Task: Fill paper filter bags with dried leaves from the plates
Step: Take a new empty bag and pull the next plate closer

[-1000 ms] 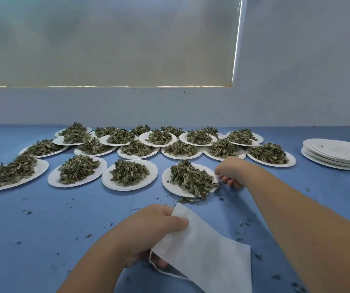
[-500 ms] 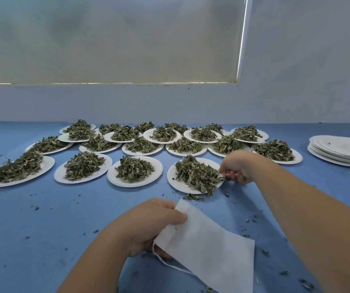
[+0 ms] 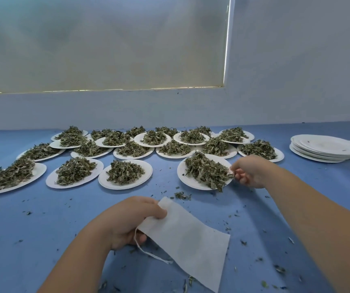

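Observation:
My left hand (image 3: 130,220) grips the open end of a white paper filter bag (image 3: 187,242) that lies flat on the blue table, its drawstring trailing below. My right hand (image 3: 249,171) pinches the right rim of the nearest white plate (image 3: 185,178), which carries a heap of dried green leaves (image 3: 206,171). The plate sits just beyond the bag, slightly tilted toward me. A few leaves have spilled off its front edge.
Several more leaf-filled plates (image 3: 125,173) spread across the blue table (image 3: 22,229) to the left and behind. A stack of empty white plates (image 3: 323,148) stands at the far right. Leaf crumbs litter the table. A grey wall rises behind.
My right hand has taken hold of the nearest plate's right rim and dragged the plate a little toward me. My left hand keeps holding the bag in place.

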A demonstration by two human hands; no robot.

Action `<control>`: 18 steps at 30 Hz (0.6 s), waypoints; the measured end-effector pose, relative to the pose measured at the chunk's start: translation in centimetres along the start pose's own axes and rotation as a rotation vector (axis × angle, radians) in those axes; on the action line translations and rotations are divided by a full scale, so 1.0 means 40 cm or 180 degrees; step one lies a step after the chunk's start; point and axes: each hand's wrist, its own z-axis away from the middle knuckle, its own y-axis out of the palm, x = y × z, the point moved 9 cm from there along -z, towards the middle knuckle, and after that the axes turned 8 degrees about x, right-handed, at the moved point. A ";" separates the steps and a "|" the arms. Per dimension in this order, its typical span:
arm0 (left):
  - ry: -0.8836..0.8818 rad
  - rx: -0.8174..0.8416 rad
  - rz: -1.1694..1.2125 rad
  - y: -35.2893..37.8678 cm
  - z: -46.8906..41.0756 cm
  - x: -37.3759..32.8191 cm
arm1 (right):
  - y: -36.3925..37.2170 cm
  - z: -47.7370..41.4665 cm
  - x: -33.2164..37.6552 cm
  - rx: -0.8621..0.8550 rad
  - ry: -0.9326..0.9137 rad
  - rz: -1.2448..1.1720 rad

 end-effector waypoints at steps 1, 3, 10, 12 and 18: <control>0.0004 -0.0024 0.0039 -0.003 0.000 0.000 | -0.021 0.009 -0.007 -0.0001 0.0001 -0.0031; -0.0005 -0.0166 0.0156 -0.018 -0.003 0.005 | -0.059 0.025 -0.021 0.0008 -0.0016 -0.0021; 0.0054 -0.0749 0.0602 -0.068 0.004 0.008 | -0.148 0.068 -0.098 0.0414 -0.0006 -0.0003; 0.0087 -0.0890 0.0772 -0.078 0.007 0.009 | -0.156 0.084 -0.113 0.0587 -0.0057 0.0026; 0.0196 -0.1015 0.1275 -0.089 0.026 0.003 | -0.135 0.134 -0.149 0.0985 -0.0079 0.0142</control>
